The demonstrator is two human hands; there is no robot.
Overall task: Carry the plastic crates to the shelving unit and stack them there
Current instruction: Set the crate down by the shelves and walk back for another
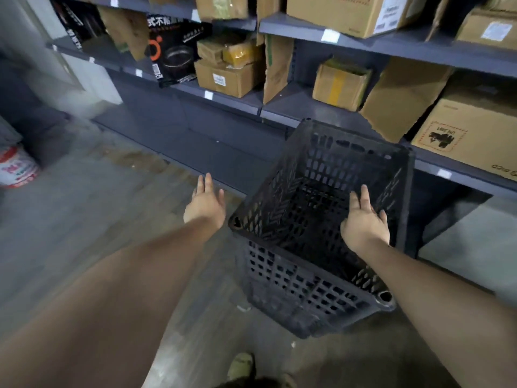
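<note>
While the grey shelving unit (302, 107) with its cardboard boxes (232, 78) fills the back, a black plastic crate (302, 287) stands on the floor (84, 219) just in front of its lowest shelf. Both hands are held out with fingers straight, each grip wide open and holding nothing. Right hand (363, 219) hovers over the crate's open top, near its right wall. Left hand (205, 204) hangs just beside the crate's left corner, apart from it.
</note>
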